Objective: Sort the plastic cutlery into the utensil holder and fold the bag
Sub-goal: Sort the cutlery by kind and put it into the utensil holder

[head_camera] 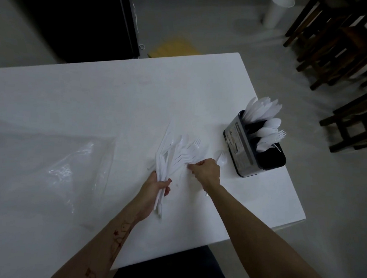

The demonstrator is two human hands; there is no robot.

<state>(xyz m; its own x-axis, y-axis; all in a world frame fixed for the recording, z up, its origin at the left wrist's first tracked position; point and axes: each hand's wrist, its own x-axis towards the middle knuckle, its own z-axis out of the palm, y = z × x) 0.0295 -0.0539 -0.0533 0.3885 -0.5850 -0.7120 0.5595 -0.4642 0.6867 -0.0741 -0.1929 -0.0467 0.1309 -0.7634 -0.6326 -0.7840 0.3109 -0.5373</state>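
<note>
My left hand [153,188] grips a bundle of white plastic knives [163,165] by their handles, fanned upward over the white table [94,101]. My right hand [206,168] pinches at a loose pile of white forks [188,152] lying on the table just right of the bundle. One more white piece [221,157] lies between that hand and the holder. The dark utensil holder [252,151] stands near the table's right edge, with knives, spoons and a few forks upright in it. The clear plastic bag [47,169] lies flat and open on the left.
The table's right edge and near right corner are close to the holder. Dark wooden chairs [344,52] stand on the floor at the right. A white cylinder [276,11] stands on the floor at the back. A dark cabinet [78,18] is behind the table.
</note>
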